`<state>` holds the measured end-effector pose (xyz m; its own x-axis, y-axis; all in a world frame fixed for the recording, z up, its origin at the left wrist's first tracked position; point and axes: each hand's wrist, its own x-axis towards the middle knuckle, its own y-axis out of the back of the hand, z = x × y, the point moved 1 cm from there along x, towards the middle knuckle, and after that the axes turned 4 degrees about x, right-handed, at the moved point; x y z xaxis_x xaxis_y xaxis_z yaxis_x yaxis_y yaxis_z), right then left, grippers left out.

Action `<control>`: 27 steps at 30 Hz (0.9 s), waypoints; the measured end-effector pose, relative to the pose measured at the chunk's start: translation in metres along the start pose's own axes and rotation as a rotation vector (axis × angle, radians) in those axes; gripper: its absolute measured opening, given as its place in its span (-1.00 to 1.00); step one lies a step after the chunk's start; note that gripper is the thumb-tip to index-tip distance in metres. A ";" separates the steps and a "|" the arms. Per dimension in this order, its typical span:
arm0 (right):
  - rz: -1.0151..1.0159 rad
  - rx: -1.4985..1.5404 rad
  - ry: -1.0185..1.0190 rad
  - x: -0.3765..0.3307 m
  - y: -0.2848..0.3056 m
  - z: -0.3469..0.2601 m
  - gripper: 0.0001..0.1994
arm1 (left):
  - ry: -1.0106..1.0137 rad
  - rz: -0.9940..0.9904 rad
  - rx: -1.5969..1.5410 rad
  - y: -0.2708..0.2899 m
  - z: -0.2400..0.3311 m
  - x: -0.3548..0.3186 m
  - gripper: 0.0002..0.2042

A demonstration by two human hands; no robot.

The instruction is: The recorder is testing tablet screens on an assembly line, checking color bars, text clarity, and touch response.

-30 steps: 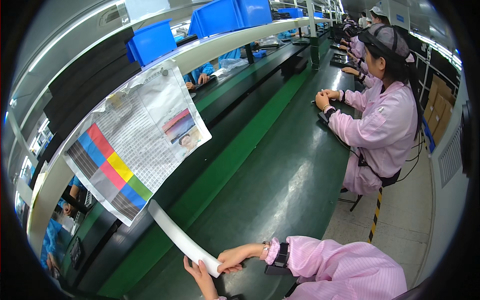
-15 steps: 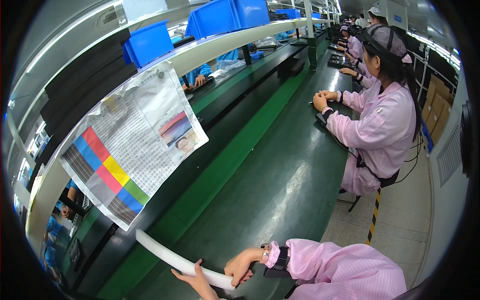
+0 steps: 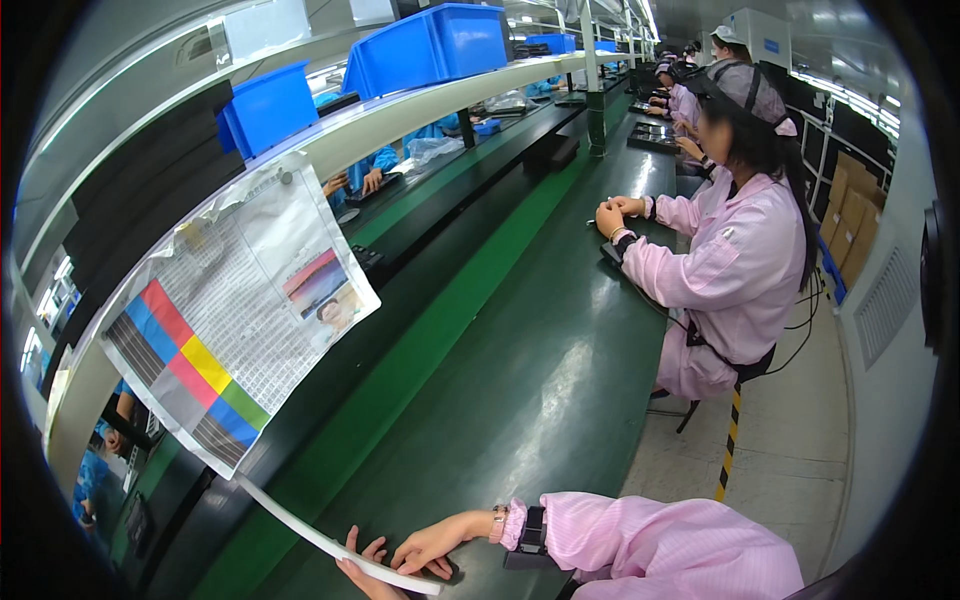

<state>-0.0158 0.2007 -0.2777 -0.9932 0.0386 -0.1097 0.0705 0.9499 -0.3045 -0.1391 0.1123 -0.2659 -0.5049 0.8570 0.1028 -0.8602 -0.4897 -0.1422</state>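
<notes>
Strip (image 3: 305, 529) hides part of the left hand (image 3: 370, 585).

Strip (image 3: 312, 534) over workbench (image 3: 480, 420), bins (image 3: 425, 50) on shelf (image 3: 400, 115) to the left.

It is a factory assembly hall: co-workers in pink smocks (image 3: 725, 250) sit in a row along the right edge of a long green table (image 3: 480, 420), and blue bins (image 3: 470, 45) line a shelf (image 3: 430, 105) above its left side.
</notes>
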 end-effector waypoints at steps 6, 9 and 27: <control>0.027 0.050 -0.005 0.000 0.001 0.004 -0.47 | 0.028 -0.007 0.060 -0.008 0.005 -0.002 -0.46; -0.015 0.053 0.058 0.001 -0.003 0.012 -0.60 | 0.082 -0.048 0.142 -0.006 0.000 -0.003 -0.45; 0.170 -0.043 0.041 0.020 0.025 0.039 -0.51 | 0.092 -0.224 0.221 0.010 -0.024 0.005 -0.41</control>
<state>-0.0302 0.2128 -0.3242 -0.9704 0.2112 -0.1169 0.2342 0.9411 -0.2440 -0.1490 0.1158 -0.2901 -0.3010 0.9535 0.0164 -0.9491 -0.3012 0.0920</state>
